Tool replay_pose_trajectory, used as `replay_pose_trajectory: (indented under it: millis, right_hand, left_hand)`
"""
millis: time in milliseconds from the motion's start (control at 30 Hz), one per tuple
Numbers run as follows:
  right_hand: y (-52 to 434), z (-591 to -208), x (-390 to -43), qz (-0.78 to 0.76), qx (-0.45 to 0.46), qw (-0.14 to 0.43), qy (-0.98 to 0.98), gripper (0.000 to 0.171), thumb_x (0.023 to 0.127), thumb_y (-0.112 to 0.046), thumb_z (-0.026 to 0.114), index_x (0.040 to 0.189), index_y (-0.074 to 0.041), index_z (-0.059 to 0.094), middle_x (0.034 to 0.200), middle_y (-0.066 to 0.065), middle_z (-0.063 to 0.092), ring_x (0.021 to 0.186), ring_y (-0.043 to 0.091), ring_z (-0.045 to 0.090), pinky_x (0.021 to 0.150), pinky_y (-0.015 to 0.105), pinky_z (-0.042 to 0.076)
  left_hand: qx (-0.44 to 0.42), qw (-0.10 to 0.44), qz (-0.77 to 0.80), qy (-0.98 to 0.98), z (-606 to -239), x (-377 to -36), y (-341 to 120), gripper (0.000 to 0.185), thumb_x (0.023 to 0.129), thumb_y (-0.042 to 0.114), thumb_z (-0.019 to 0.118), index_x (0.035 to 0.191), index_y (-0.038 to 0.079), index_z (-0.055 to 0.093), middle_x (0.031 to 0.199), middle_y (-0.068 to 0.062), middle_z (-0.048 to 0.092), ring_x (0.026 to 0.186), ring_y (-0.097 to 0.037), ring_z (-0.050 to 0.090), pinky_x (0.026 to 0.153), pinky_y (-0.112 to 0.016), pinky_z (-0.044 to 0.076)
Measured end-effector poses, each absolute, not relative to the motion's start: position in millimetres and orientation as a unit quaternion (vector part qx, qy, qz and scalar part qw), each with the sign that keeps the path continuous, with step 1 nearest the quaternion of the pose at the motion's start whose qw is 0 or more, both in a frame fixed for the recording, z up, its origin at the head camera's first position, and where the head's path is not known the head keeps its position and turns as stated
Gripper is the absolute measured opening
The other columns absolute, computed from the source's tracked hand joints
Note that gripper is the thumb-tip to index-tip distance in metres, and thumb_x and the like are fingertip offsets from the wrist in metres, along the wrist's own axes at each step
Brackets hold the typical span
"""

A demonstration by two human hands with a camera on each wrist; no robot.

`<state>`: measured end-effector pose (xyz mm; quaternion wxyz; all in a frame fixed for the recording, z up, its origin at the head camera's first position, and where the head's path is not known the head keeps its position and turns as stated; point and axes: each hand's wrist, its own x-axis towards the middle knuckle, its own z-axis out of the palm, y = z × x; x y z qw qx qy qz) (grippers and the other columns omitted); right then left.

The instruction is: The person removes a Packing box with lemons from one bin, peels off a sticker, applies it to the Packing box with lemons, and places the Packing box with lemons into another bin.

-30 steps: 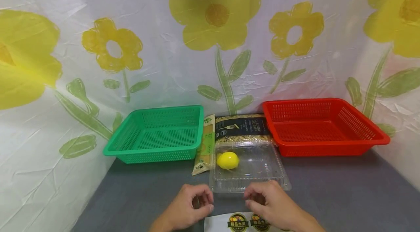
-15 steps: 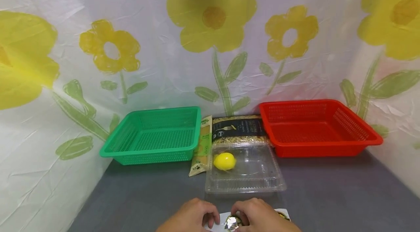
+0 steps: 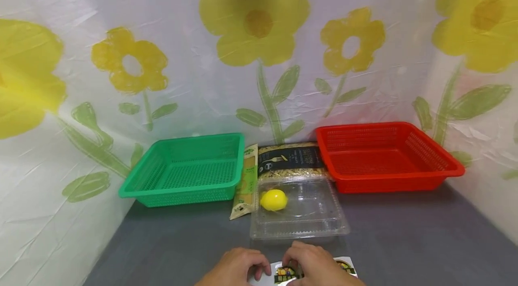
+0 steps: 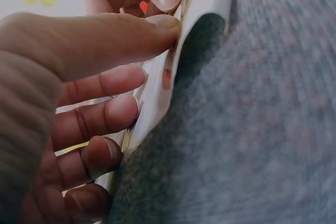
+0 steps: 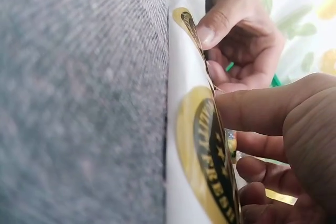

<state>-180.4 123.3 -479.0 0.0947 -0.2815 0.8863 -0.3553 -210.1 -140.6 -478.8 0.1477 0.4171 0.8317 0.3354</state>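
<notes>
A white sheet of round black-and-gold stickers lies at the near edge in the head view. My left hand is at its left end. In the left wrist view the thumb pinches the sheet's edge, which bends up off the dark cloth. My right hand is close beside it, fingers curled over a sticker. The right wrist view has the right thumb at the sheet's edge by another sticker. Its grip underneath is partly hidden.
Beyond the hands is a clear plastic box with a yellow lemon in or on it. Behind are a pasta bag and a narrow green-and-tan packet. A green basket stands left, a red basket right.
Both hands have come down onto the sticker sheet and drawn closer together. A sticker that glinted silver half a second ago now shows its print. The view has shifted slightly.
</notes>
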Motion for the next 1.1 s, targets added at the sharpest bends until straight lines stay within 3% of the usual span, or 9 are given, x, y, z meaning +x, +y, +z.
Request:
replay_pose_trajectory:
  millis: [133,267,467,700,867,1100]
  right_hand:
    - [120,-482,-181,-0.365,-0.278,0.106,0.882,0.031,0.078,-0.028,0.088,0.099,-0.026,0.066,0.092,-0.02,0.054,0.073,-0.003,0.049,0.063,0.022,0.044]
    - [118,-482,-182,-0.382,-0.272,0.117,0.875,0.033,0.078,-0.021,0.087,0.1,-0.027,0.063,0.088,-0.02,0.057,0.072,-0.002,0.052,0.064,0.022,0.045]
    - [119,-481,-182,-0.413,-0.28,0.128,0.857,0.028,0.085,-0.006,0.075,0.102,-0.024,0.063,0.081,-0.019,0.057,0.068,-0.002,0.051,0.062,0.021,0.044]
    - [123,-477,-182,-0.478,-0.299,0.101,0.82,0.02,0.085,0.001,0.07,0.096,-0.016,0.069,0.078,-0.015,0.06,0.065,-0.004,0.05,0.06,0.019,0.047]
    - [127,-476,-181,-0.524,-0.287,0.104,0.795,0.012,0.088,-0.002,0.072,0.093,-0.013,0.071,0.079,-0.012,0.064,0.066,-0.003,0.052,0.061,0.019,0.048]
    - [132,-468,-177,-0.572,-0.264,0.118,0.767,0.005,0.09,-0.006,0.07,0.094,-0.009,0.071,0.081,-0.008,0.067,0.069,0.001,0.058,0.064,0.021,0.05]
  left_hand:
    - [0.393,0.172,0.363,0.827,-482,-210,-146,0.017,0.086,0.028,0.08,0.099,0.019,0.072,0.077,0.02,0.055,0.059,0.007,0.041,0.055,-0.014,0.036]
    - [0.372,0.183,0.38,0.827,-483,-211,-147,0.018,0.085,0.026,0.082,0.099,0.02,0.073,0.077,0.02,0.056,0.059,0.005,0.042,0.054,-0.015,0.036]
    - [0.358,0.185,0.39,0.828,-483,-211,-146,0.019,0.082,0.019,0.084,0.098,0.019,0.073,0.077,0.019,0.057,0.061,0.005,0.045,0.056,-0.016,0.037]
    - [0.372,0.138,0.374,0.838,-482,-212,-145,0.024,0.081,0.021,0.086,0.101,0.019,0.072,0.079,0.018,0.057,0.064,0.005,0.046,0.058,-0.016,0.041]
    - [0.374,0.12,0.362,0.846,-483,-214,-144,0.027,0.08,0.031,0.087,0.101,0.021,0.073,0.081,0.018,0.055,0.067,0.005,0.046,0.059,-0.016,0.041]
    - [0.367,0.152,0.362,0.843,-482,-213,-140,0.021,0.084,0.03,0.083,0.099,0.019,0.075,0.082,0.018,0.056,0.069,0.004,0.047,0.059,-0.017,0.042]
